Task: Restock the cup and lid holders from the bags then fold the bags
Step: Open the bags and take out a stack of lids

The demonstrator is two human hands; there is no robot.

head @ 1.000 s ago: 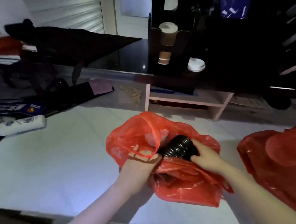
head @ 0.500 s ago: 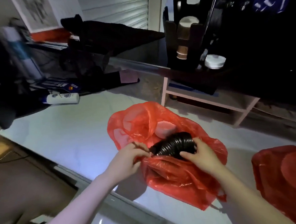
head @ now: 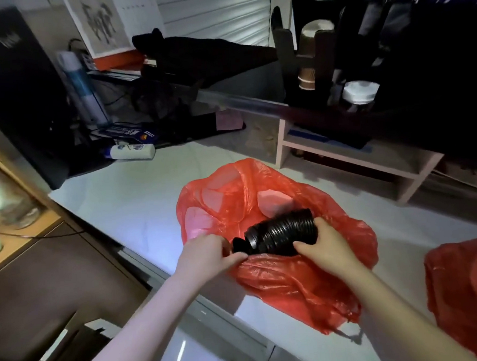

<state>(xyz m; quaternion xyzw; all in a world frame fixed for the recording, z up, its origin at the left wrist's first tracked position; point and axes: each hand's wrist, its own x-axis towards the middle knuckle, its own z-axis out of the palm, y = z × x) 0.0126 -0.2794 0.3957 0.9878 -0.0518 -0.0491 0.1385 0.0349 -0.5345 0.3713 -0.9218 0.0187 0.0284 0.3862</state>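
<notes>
An open red plastic bag lies on the white counter. A stack of black lids lies on its side at the bag's mouth. My right hand grips the stack from the right. My left hand pinches the bag's near edge next to the stack's left end. A second red bag sits at the right edge. At the back right stands the dark holder with brown paper cups, and white lids beside it.
A low wooden shelf stands behind the bag. To the left are a white tube, a spray can, a black box and dark clutter. The counter's front edge runs diagonally below my arms.
The view has swung left and back. The lid stack has come further out of the bag in my right hand, and my left hand has shifted along the bag's edge.
</notes>
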